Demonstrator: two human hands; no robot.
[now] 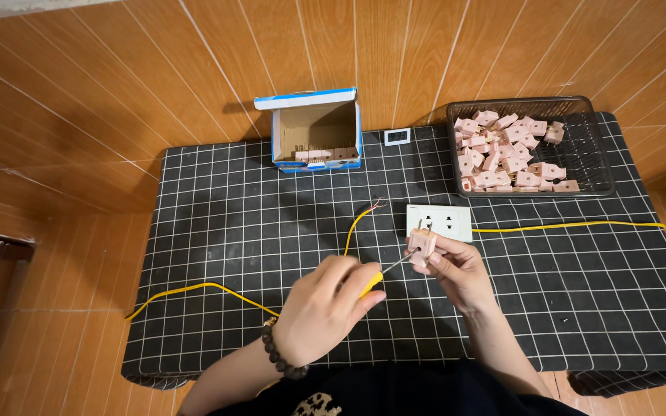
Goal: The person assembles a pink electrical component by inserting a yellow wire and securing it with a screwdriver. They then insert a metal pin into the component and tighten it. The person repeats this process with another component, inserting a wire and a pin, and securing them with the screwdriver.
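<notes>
On a low table covered with a black cloth [580, 308] checked in white, a person works with both bare hands. Their right hand [460, 270] is closed around a small pink plug [422, 245], pinching it between thumb and fingers so that its two metal prongs stand up and slightly away from the body. Their left hand [321, 308], with a dark bead bracelet [279, 356] at the wrist, is wrapped in a fist around the yellow handle of a screwdriver [385, 271]; the thin metal shaft runs up and to the right, and its tip meets the side of the plug (whether it sits in a screw head is too small to tell).

Just beyond the plug lies a white socket plate [450, 223], flat on the cloth, with a yellow wire [572, 226] running from it to the right edge of the table. A second yellow wire [194, 289] snakes from the left edge toward the middle and ends in bare strands near the socket plate, passing behind the left hand.

At the far right corner stands a dark mesh basket [591, 154] with a heap of pink plugs [502, 150] of the same kind piled in its left half. At the far middle sits an open cardboard box [316, 127] with blue and white edges, a few pinkish pieces lined along its bottom, and just beside it a small white timer [397, 136].
</notes>
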